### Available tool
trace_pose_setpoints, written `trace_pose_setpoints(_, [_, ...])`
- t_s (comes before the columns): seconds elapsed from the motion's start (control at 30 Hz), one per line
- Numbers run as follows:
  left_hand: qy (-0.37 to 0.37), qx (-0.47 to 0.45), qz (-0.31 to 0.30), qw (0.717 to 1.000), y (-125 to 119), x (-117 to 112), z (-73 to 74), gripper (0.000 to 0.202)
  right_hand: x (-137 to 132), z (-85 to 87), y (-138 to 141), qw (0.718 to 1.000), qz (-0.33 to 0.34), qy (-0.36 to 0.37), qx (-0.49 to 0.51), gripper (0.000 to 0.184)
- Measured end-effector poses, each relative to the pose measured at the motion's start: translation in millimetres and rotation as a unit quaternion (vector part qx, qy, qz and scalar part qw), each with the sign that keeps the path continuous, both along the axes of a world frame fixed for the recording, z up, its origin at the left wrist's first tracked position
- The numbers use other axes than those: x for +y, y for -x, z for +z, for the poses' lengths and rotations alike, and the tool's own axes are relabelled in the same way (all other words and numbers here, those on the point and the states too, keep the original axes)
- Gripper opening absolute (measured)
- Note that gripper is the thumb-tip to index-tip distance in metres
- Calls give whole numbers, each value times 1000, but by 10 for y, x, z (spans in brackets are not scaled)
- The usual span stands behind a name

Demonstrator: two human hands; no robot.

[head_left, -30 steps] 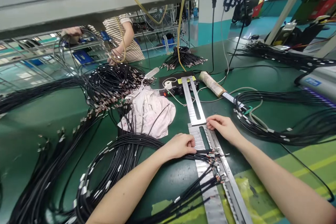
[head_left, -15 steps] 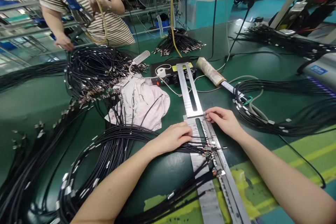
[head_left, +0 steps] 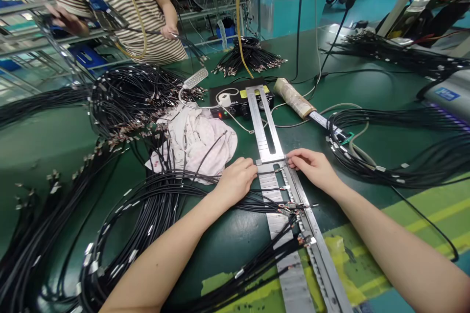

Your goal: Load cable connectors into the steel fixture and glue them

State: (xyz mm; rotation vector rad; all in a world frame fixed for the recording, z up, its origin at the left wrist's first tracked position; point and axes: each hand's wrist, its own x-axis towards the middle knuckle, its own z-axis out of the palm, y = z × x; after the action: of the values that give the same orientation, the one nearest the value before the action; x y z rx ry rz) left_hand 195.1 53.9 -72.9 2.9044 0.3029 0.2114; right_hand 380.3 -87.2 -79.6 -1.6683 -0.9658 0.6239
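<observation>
Nearest, the left hand (head_left: 235, 182) lies over a sheaf of black cables (head_left: 157, 215), its fingers together and lightly curled; whether it grips them or only presses them down, I cannot tell. The right hand (head_left: 310, 168) is narrowly curved, with its fingertips (head_left: 292, 156) touching the edge of a slotted aluminium jig (head_left: 270, 190) that runs from near to far across the green bench mat (head_left: 44, 156). The cables' crimped ends (head_left: 293, 207) lie across the jig's near section, just beyond the left hand. Light, even pressure seems best here, with the cables flat and untwisted so that the ends stay in line along the metal.

To the left, a crumpled white cloth (head_left: 194, 146) lies against the cables. Farther on are a black control box (head_left: 240, 100) with a red light and a gooseneck lamp (head_left: 194, 79). A large cable coil (head_left: 385, 156) lies to the right. At the far left, a co-worker in a striped top (head_left: 139, 24) holds a cable.
</observation>
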Motion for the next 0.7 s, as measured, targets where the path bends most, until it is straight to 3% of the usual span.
trace_pose_setpoints(0.23, [-1, 59, -14, 998, 0, -3, 82, 22, -9, -4, -8, 999, 14, 3, -39, 22])
trace_pose_setpoints(0.43, [-19, 91, 3, 996, -34, -40, 28, 26, -8, -26, -17, 994, 31, -2, -107, 20])
trace_pose_setpoints(0.53, [-28, 89, 5, 996, -51, -68, -11, 28, 4, -20, 23, 984, 81, -15, -160, 24])
trace_pose_setpoints(0.6, [-30, 88, 6, 996, -59, -81, -32, 28, 10, -4, 75, 955, 139, -3, -263, 34])
trace_pose_setpoints(0.7, [-26, 84, 14, 996, -58, -73, -34, 23, 9, 28, 164, 873, 187, 56, -447, 45])
